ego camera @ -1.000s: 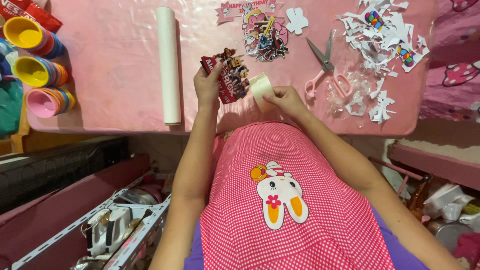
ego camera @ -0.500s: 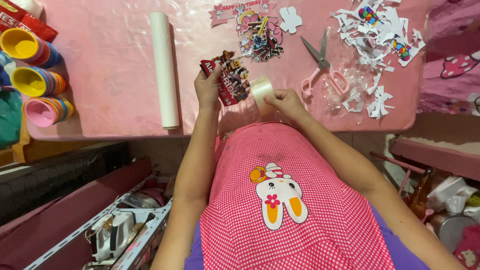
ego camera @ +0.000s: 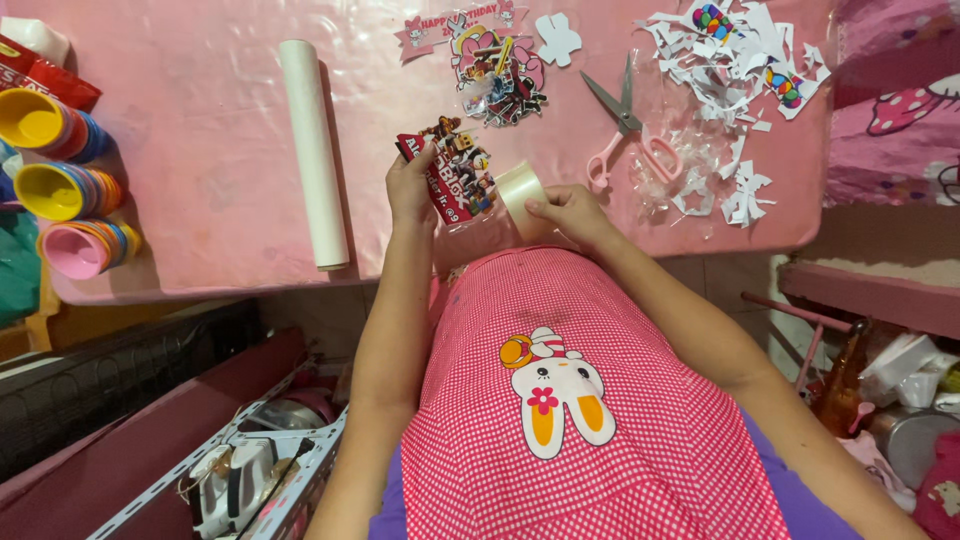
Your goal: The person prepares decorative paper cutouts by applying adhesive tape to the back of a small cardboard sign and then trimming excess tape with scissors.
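Observation:
My left hand (ego camera: 410, 185) grips a red printed paper cutout (ego camera: 448, 180) with cartoon figures, held just above the near edge of the pink table (ego camera: 210, 180). Beside it my right hand (ego camera: 568, 212) holds a roll of clear tape (ego camera: 522, 192), thumb on its rim. The cutout and the tape roll almost touch. Both forearms reach over my red checked apron with a rabbit on it.
A white paper roll (ego camera: 313, 150) lies left of my hands. Pink-handled scissors (ego camera: 632, 135), white paper scraps (ego camera: 735, 70) and more printed cutouts (ego camera: 495, 65) lie farther back. Stacks of coloured cups (ego camera: 55, 190) sit at the left edge. A metal rack (ego camera: 250, 470) stands below.
The view has shifted slightly; my hands with the cutout and tape stay in nearly the same place near the table's edge.

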